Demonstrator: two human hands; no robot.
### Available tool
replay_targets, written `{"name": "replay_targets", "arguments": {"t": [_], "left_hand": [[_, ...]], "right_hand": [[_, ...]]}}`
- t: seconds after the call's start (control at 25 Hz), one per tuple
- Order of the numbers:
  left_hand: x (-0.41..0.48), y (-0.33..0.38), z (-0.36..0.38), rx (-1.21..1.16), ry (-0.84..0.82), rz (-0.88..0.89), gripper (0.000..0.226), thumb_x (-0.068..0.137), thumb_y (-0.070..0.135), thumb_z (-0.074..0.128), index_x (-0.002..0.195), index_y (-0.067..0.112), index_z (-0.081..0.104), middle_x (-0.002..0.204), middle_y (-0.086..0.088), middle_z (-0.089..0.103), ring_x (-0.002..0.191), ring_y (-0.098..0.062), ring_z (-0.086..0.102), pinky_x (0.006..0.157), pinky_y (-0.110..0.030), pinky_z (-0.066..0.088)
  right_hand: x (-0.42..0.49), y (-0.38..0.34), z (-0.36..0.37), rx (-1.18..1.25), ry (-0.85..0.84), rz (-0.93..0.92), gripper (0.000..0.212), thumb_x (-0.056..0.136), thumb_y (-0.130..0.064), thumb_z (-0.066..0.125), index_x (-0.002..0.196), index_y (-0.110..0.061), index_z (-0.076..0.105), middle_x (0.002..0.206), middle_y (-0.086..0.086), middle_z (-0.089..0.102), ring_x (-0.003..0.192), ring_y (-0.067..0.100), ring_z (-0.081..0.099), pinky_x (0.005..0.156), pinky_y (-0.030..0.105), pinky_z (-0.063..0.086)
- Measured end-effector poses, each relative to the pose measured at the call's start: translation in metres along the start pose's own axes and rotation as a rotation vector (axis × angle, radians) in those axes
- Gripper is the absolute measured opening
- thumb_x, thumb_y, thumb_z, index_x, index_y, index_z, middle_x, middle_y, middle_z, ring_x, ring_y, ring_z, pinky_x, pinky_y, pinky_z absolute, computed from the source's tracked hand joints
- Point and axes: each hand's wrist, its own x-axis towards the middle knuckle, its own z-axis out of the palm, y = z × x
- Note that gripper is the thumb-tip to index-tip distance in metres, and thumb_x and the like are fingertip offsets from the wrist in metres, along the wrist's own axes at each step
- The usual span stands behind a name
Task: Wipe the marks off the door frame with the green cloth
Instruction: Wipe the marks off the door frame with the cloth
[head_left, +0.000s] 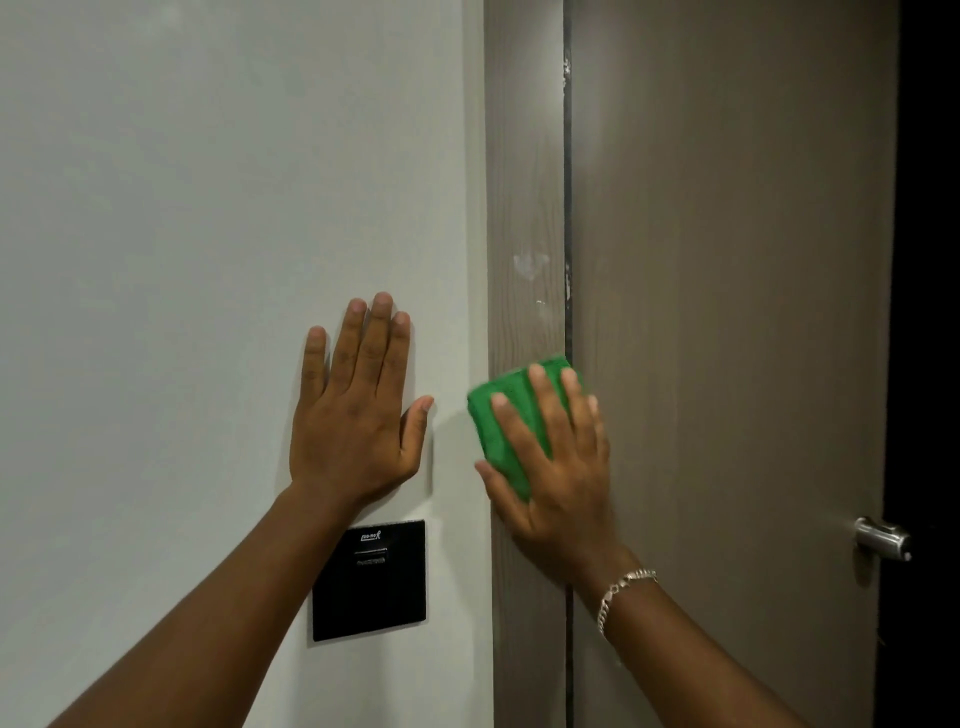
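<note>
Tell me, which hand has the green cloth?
The right hand, the one wearing a bracelet, presses the cloth on the door frame. The left hand lies flat on the wall.

1. Soft, even indoor light; the wall (182, 208) reads pale grey-green, with no glare.
2. My left hand (358, 410) throws a faint shadow to its right on the wall.
3. My right hand (556, 467) and the green cloth (498, 426) are smeared with motion blur.
4. The far right edge falls to near black.
5. The door handle (883, 538) carries a small highlight.
</note>
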Motion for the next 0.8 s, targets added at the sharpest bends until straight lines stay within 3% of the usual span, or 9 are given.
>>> {"name": "replay_targets", "arguments": {"t": [0.24, 0.32, 0.4, 0.48, 0.68, 0.8], "left_hand": [[0.000, 0.000, 0.003, 0.002, 0.005, -0.009, 0.078, 0.093, 0.050, 0.031, 0.156, 0.010, 0.008, 0.167, -0.013, 0.008, 0.155, -0.029, 0.004, 0.125, -0.054, 0.009], [0.000, 0.001, 0.002, -0.006, 0.013, -0.024, 0.078, 0.093, 0.050, 0.031, 0.156, 0.009, 0.010, 0.167, -0.013, 0.009, 0.155, -0.029, 0.006, 0.125, -0.053, 0.009], [0.000, 0.002, 0.001, -0.007, 0.016, -0.031, 0.078, 0.093, 0.049, 0.033, 0.156, 0.008, 0.011, 0.166, -0.014, 0.010, 0.155, -0.029, 0.007, 0.125, -0.052, 0.010], [0.001, 0.002, 0.000, -0.008, 0.012, -0.035, 0.078, 0.093, 0.049, 0.034, 0.156, 0.008, 0.011, 0.166, -0.015, 0.011, 0.154, -0.029, 0.008, 0.124, -0.053, 0.012], [0.001, 0.003, 0.001, -0.001, 0.003, -0.035, 0.078, 0.093, 0.048, 0.035, 0.156, 0.007, 0.012, 0.166, -0.015, 0.011, 0.154, -0.029, 0.008, 0.124, -0.054, 0.015], [0.001, 0.001, 0.001, -0.001, 0.009, -0.035, 0.078, 0.093, 0.048, 0.035, 0.155, 0.007, 0.014, 0.166, -0.014, 0.012, 0.154, -0.029, 0.009, 0.123, -0.054, 0.016]], "right_hand": [[0.083, -0.001, -0.005, 0.097, 0.153, 0.296, 0.062, 0.096, -0.055, 0.044, 0.151, -0.029, 0.032, 0.163, 0.013, 0.029, 0.153, 0.036, 0.019, 0.121, 0.060, 0.024], [0.098, 0.001, -0.007, 0.050, 0.133, 0.237, 0.063, 0.096, -0.057, 0.041, 0.153, -0.030, 0.030, 0.165, 0.012, 0.026, 0.154, 0.035, 0.015, 0.123, 0.058, 0.019], [0.075, 0.008, -0.006, -0.006, 0.054, 0.056, 0.065, 0.098, -0.059, 0.039, 0.155, -0.032, 0.023, 0.167, 0.010, 0.019, 0.156, 0.032, 0.007, 0.125, 0.057, 0.013], [0.042, 0.015, -0.006, -0.011, 0.007, -0.081, 0.065, 0.098, -0.058, 0.041, 0.155, -0.031, 0.025, 0.167, 0.010, 0.020, 0.156, 0.032, 0.008, 0.124, 0.059, 0.016], [0.088, 0.015, -0.010, 0.099, 0.118, 0.171, 0.062, 0.097, -0.054, 0.043, 0.152, -0.029, 0.030, 0.164, 0.013, 0.027, 0.155, 0.034, 0.015, 0.123, 0.058, 0.020], [0.150, 0.013, -0.021, 0.102, 0.164, 0.182, 0.062, 0.096, -0.053, 0.044, 0.152, -0.027, 0.034, 0.162, 0.014, 0.031, 0.153, 0.036, 0.021, 0.122, 0.059, 0.022]]}}
